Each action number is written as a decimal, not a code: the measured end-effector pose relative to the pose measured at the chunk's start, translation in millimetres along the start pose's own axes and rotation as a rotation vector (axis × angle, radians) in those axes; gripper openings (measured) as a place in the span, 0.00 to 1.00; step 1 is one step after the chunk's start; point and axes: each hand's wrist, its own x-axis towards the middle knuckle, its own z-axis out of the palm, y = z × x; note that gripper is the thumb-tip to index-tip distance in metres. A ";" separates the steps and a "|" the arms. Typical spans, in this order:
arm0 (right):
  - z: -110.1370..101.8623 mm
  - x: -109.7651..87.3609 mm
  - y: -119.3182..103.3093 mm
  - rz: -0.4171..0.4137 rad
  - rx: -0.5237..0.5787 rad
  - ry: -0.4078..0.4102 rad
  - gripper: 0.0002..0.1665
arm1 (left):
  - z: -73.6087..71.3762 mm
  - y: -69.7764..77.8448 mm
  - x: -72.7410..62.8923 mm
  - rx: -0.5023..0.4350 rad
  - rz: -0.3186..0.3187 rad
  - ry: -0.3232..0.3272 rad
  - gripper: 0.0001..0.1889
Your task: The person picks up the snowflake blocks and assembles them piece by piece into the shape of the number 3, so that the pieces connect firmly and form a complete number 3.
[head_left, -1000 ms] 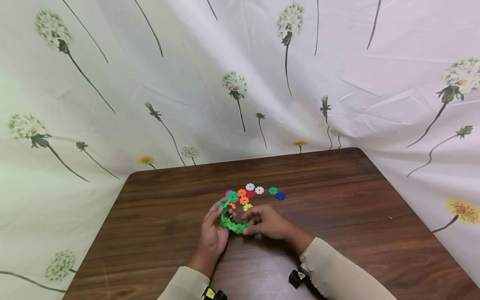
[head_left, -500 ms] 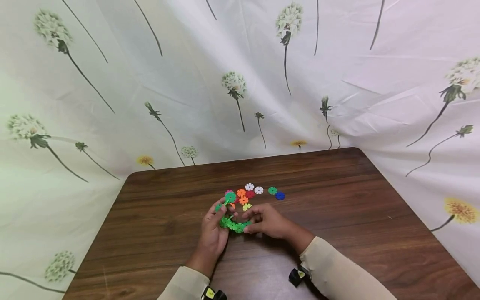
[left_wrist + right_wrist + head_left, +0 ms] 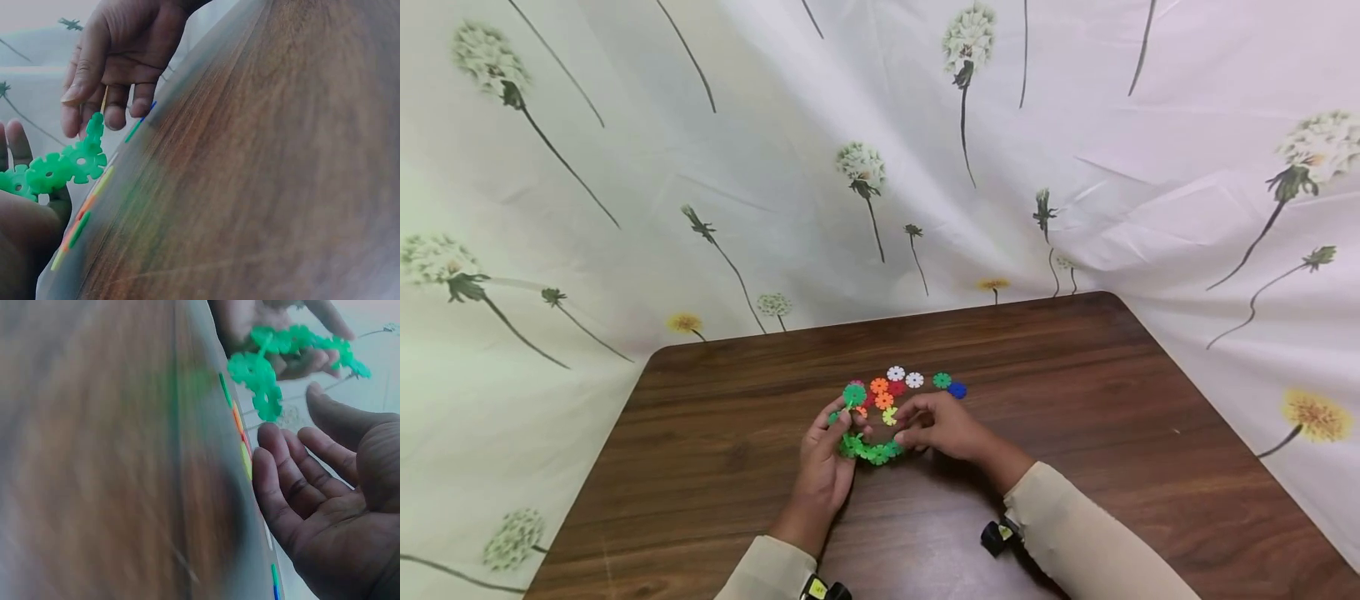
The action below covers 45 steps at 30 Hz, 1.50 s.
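My left hand (image 3: 827,465) holds a curved chain of green flower-shaped interlocking discs (image 3: 877,453), its thumb over one part. The chain bends from an upright disc (image 3: 854,395) at the fingertips round to the right. My right hand (image 3: 953,429) is beside the chain's right end, with thumb and fingers apart. In the right wrist view, a small gap lies between its fingertips (image 3: 270,432) and the green chain (image 3: 300,339); nothing shows in that hand. A loose yellow disc (image 3: 890,416) lies just beyond, partly hidden by the right fingers in the head view.
Loose discs lie flat behind the hands: orange (image 3: 879,386), red (image 3: 897,388), white (image 3: 913,380), green (image 3: 942,380) and blue (image 3: 957,390). They sit on a dark wooden table (image 3: 737,400). A dandelion-printed cloth (image 3: 775,167) hangs behind it.
My right hand has let go of the chain's right end and moved slightly up and right, toward the yellow disc. My left hand still holds the chain, and the head view has shifted slightly.
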 end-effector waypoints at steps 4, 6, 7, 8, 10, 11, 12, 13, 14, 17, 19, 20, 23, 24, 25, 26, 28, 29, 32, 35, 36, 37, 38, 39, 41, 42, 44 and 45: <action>-10.8 3.0 3.6 -0.025 -0.029 0.105 0.14 | 1.3 0.0 -0.6 0.012 -0.022 0.014 0.08; -16.1 5.8 4.9 -0.054 -0.076 0.175 0.11 | 1.8 -0.2 -0.8 0.020 -0.031 0.024 0.07; -18.6 7.6 5.8 -0.068 -0.101 0.214 0.09 | 1.9 -0.3 -1.0 0.020 -0.035 0.028 0.07; -20.9 9.5 6.8 -0.079 -0.124 0.251 0.07 | 1.6 -0.5 -1.2 0.025 -0.036 0.030 0.07; -24.6 12.9 8.4 -0.091 -0.164 0.320 0.05 | 0.9 -0.6 -1.4 0.021 -0.038 0.033 0.07; -25.9 14.5 9.7 -0.093 -0.183 0.352 0.04 | 0.5 -0.6 -1.5 0.021 -0.037 0.033 0.07; -26.9 15.8 11.0 -0.090 -0.198 0.381 0.04 | -0.2 -0.7 -1.6 0.021 -0.036 0.031 0.07; -27.8 17.1 12.7 -0.094 -0.213 0.405 0.05 | -0.8 -0.7 -1.6 0.019 -0.034 0.029 0.06; -28.4 18.3 14.6 -0.100 -0.230 0.430 0.05 | -1.3 -0.7 -1.8 0.018 -0.033 0.027 0.06; -29.6 21.7 20.7 -0.132 -0.312 0.526 0.06 | -2.7 -0.9 -2.0 0.018 -0.030 0.023 0.06; -30.5 22.9 24.5 -0.140 -0.380 0.587 0.07 | -2.8 -1.0 -2.0 0.017 -0.034 0.022 0.06; -31.0 23.0 25.9 -0.127 -0.408 0.609 0.07 | -2.6 -1.0 -2.2 0.015 -0.038 0.023 0.06; -33.0 21.8 29.6 -0.057 -0.474 0.627 0.10 | -1.9 -1.1 -2.1 0.019 -0.047 0.030 0.07; -33.6 21.2 30.5 -0.023 -0.492 0.620 0.11 | -1.8 -1.1 -2.1 0.022 -0.048 0.032 0.07; -34.1 20.8 31.5 0.012 -0.506 0.610 0.13 | -2.0 -1.2 -2.2 0.025 -0.049 0.036 0.07; -34.7 20.7 32.6 0.040 -0.517 0.602 0.14 | -2.0 -0.9 -2.3 0.027 -0.050 0.038 0.07; -35.4 20.5 34.9 0.088 -0.537 0.582 0.18 | -2.3 -0.4 -2.6 0.037 -0.046 0.036 0.08; -35.6 20.8 36.0 0.105 -0.547 0.574 0.19 | -2.6 0.1 -2.8 0.038 -0.047 0.035 0.08; -35.9 21.4 38.3 0.137 -0.572 0.548 0.24 | -3.0 1.7 -3.2 0.044 -0.044 0.028 0.07; -36.2 21.7 38.1 0.151 -0.590 0.528 0.24 | -2.4 2.4 -3.8 0.053 -0.047 0.025 0.08; -36.4 21.6 37.9 0.155 -0.595 0.521 0.24 | -2.2 2.6 -3.8 0.054 -0.048 0.024 0.07; -36.8 22.0 38.2 0.160 -0.602 0.516 0.24 | -2.0 2.8 -3.7 0.053 -0.050 0.021 0.08; -37.3 22.3 38.4 0.163 -0.608 0.512 0.23 | -2.1 2.6 -3.6 0.056 -0.050 0.017 0.09; -38.0 22.7 38.7 0.163 -0.610 0.512 0.21 | -2.5 2.3 -3.2 0.056 -0.045 0.007 0.10; -39.3 24.1 39.6 0.170 -0.613 0.508 0.19 | -3.5 2.0 -2.1 0.059 -0.038 -0.013 0.14; -39.8 24.8 40.1 0.173 -0.615 0.507 0.18 | -3.9 1.9 -1.6 0.061 -0.034 -0.021 0.16; -40.9 26.1 40.1 0.181 -0.613 0.506 0.16 | -4.2 2.1 -1.1 0.066 -0.029 -0.033 0.19; -41.3 26.7 39.9 0.182 -0.608 0.506 0.15 | -4.2 2.3 -0.8 0.067 -0.028 -0.037 0.19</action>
